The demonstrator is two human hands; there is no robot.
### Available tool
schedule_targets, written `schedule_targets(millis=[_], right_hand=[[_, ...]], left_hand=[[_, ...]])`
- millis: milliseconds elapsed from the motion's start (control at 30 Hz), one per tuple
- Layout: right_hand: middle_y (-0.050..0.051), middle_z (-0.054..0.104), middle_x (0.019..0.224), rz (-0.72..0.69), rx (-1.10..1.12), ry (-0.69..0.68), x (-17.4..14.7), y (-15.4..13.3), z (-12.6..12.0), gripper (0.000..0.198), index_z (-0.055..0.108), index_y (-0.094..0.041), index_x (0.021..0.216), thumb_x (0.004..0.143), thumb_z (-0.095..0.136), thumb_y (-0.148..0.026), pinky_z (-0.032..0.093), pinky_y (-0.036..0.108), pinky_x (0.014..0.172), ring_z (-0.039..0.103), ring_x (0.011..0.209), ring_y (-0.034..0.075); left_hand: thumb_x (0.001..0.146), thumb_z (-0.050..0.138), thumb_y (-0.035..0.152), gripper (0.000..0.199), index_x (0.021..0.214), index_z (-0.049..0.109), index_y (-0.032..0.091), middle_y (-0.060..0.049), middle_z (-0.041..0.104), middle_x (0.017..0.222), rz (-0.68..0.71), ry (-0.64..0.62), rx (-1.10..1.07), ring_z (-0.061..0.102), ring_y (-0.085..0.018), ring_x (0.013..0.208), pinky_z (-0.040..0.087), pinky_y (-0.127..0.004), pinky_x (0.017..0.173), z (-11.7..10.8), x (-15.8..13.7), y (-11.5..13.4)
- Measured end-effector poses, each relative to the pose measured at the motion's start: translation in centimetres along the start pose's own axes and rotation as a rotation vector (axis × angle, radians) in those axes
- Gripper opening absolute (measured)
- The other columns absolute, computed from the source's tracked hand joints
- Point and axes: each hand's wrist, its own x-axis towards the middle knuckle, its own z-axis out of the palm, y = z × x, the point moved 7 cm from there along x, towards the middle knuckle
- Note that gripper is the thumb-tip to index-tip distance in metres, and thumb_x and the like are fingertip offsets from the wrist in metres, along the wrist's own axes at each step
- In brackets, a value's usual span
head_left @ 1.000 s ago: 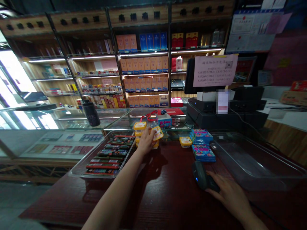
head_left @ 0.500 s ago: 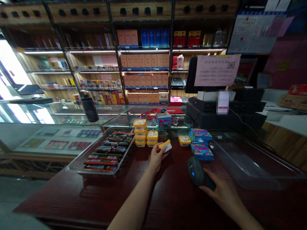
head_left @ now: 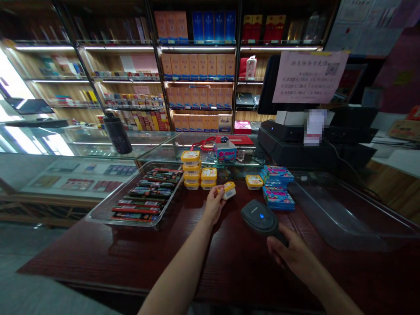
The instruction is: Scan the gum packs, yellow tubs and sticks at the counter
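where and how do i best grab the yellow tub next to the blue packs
Probably by its front and back walls, coming from the left: the yellow tub sits flat, lid up, its left side open, while the blue packs crowd its right.

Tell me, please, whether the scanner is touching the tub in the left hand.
Apart: the head view shows tabletop between the scanner and the held tub.

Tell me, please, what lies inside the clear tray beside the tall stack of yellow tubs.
The clear tray holds a row of slim, mostly dark packets, some partly red. Whatever lies beneath them is covered.
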Motion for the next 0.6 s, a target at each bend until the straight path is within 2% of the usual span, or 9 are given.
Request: schedule_targets(millis=[267,400,500,600], right_hand=[[-0.007,0.048,0.057,0.01,0.029,-0.034,-0.3,-0.2,0.5,0.044,0.047,-0.02,0.084,0.077,0.051,-0.063,0.033,0.018,0.038,0.042,0.041,0.006],[-0.006,0.049,0.061,-0.008,0.026,-0.037,-0.4,-0.3,0.4,0.044,0.047,-0.02,0.085,0.079,0.05,-0.064,0.034,0.019,0.039,0.045,0.045,0.007],[-0.003,0.054,0.067,-0.043,-0.074,-0.019,-0.4,-0.7,0.0,0.044,0.051,-0.019,0.095,0.082,0.048,-0.06,0.038,0.021,0.043,0.049,0.048,0.009],[0.006,0.065,0.092,-0.154,-0.329,0.058,-0.2,-1.2,-1.2,0.045,0.052,-0.02,0.112,0.084,0.049,-0.055,0.049,0.028,0.061,0.063,0.072,0.018]], left_hand=[[0.066,0.075,0.044,0.044,0.097,0.055,0.019,-0.007,0.064,0.106,0.055,-0.015,-0.012,0.061,-0.018,0.098,0.048,-0.034,0.087,0.2,0.2,-0.1],[0.066,0.075,0.043,0.043,0.095,0.055,0.019,-0.004,0.065,0.099,0.014,-0.002,-0.004,0.063,-0.016,0.092,0.049,-0.032,0.085,0.3,0.0,-0.1],[0.064,0.076,0.041,0.045,0.096,0.055,0.018,-0.004,0.064,0.098,-0.003,0.017,0.013,0.063,-0.014,0.087,0.05,-0.03,0.083,0.3,-0.3,0.1],[0.058,0.081,0.036,0.049,0.096,0.054,0.018,-0.005,0.064,0.101,0.025,0.041,0.03,0.063,-0.015,0.089,0.049,-0.032,0.085,0.3,-0.6,0.5]])
